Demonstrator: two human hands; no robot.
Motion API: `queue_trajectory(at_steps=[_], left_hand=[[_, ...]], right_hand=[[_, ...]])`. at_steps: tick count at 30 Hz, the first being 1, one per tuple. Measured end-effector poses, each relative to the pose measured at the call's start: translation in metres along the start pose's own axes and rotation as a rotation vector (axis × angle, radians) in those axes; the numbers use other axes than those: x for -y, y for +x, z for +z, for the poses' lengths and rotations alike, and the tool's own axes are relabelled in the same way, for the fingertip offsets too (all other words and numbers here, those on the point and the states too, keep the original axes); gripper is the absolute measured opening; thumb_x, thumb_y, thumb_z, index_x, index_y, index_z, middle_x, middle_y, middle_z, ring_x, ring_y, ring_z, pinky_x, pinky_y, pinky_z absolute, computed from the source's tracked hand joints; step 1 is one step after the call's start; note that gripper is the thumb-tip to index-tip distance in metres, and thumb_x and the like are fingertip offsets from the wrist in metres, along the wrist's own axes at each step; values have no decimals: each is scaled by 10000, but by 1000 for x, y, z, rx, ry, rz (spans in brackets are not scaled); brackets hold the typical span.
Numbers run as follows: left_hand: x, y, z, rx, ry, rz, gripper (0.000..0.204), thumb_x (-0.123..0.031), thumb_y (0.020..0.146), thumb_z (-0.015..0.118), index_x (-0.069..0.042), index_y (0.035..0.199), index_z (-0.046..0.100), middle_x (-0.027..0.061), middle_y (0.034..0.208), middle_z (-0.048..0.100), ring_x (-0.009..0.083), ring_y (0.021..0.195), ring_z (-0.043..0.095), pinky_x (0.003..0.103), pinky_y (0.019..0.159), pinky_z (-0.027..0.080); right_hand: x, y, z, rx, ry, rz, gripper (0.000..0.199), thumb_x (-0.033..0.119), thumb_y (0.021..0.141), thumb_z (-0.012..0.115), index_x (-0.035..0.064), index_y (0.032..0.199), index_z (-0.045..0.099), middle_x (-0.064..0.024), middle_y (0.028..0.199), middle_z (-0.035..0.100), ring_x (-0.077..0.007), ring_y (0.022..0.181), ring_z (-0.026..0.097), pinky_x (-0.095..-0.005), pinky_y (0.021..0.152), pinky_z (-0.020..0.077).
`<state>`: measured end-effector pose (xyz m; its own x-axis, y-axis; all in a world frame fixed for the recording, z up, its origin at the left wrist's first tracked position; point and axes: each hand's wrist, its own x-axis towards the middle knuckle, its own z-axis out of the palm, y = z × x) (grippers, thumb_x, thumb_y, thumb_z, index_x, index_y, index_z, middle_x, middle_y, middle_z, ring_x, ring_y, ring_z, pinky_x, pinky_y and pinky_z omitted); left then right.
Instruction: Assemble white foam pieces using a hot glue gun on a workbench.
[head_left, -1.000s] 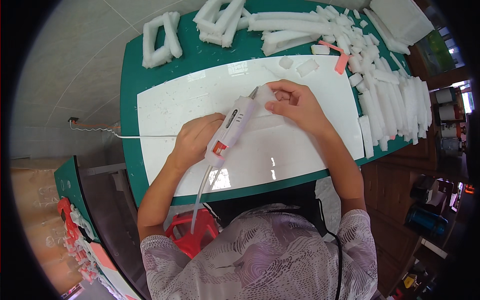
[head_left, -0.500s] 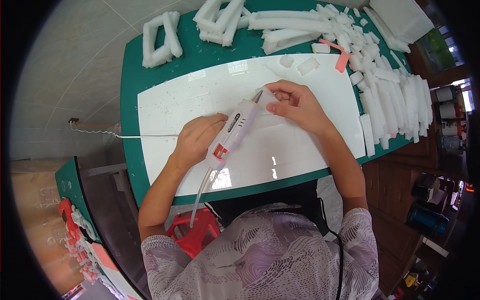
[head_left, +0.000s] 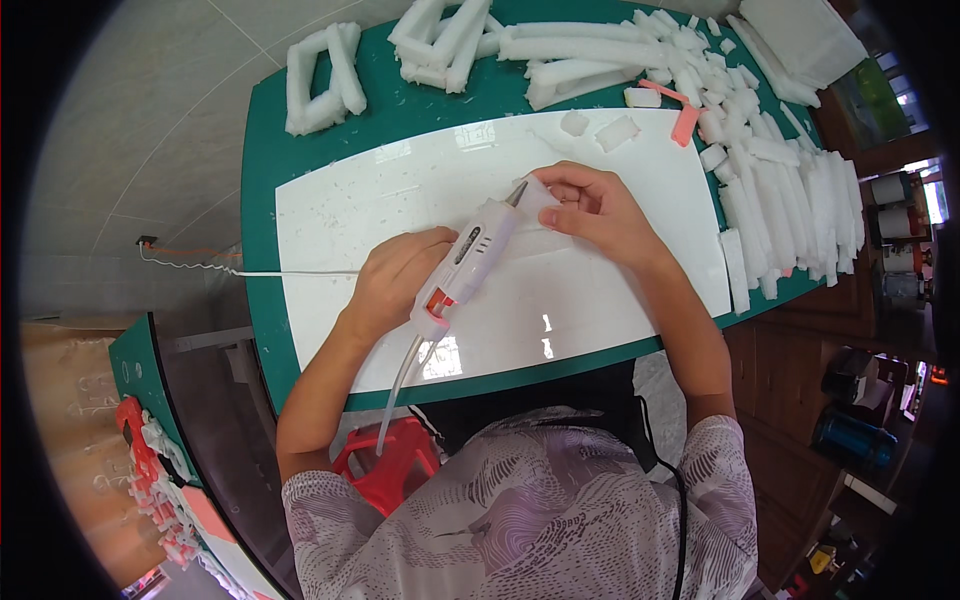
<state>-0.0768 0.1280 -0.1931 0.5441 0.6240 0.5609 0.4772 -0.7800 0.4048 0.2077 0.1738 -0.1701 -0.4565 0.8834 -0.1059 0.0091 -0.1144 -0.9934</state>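
Observation:
My left hand (head_left: 405,275) is wrapped round the handle of a white hot glue gun (head_left: 468,255). A clear glue stick (head_left: 398,390) sticks out of its rear end toward me. The metal nozzle lies against a small white foam block (head_left: 537,195). My right hand (head_left: 590,205) pinches that block between thumb and fingers, above the glossy white board (head_left: 560,305). Part of the block is hidden behind the fingers and the gun. Two loose foam pieces (head_left: 617,132) lie on the board beyond my right hand.
The board rests on a green table (head_left: 262,190). Foam frames (head_left: 325,80) stand along the far edge. Foam strips (head_left: 785,215) and small chunks are heaped at the right, near a pink angled piece (head_left: 685,125). A white cord (head_left: 300,272) runs off left. A red stool (head_left: 395,470) stands below.
Almost nothing differs. My right thumb has shifted very slightly on the foam block, and the glue gun still touches it.

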Motion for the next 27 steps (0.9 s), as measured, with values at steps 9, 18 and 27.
queue_trajectory(at_steps=[9,18,27], left_hand=[[0,1,-1,13,7,4,382,-63,653,773,9,1011,659,166,1086,688,309,932,688,373,813,555],[-1,2,-2,22,-21,-5,370,-56,651,769,11,998,658,173,1085,686,314,923,688,374,801,558],[-2,1,-2,41,-58,-48,372,-55,651,770,15,998,657,177,1077,686,320,932,689,380,822,561]], right_hand=[[-8,1,-2,-5,17,-16,424,83,827,745,-47,1207,608,18,805,577,-51,749,544,-198,653,427],[-11,2,-3,12,48,-35,414,69,820,741,-51,1193,606,12,813,576,-53,758,544,-197,663,430],[-7,0,-1,26,77,-30,413,36,832,721,-49,1213,589,4,850,592,-58,780,561,-205,688,450]])
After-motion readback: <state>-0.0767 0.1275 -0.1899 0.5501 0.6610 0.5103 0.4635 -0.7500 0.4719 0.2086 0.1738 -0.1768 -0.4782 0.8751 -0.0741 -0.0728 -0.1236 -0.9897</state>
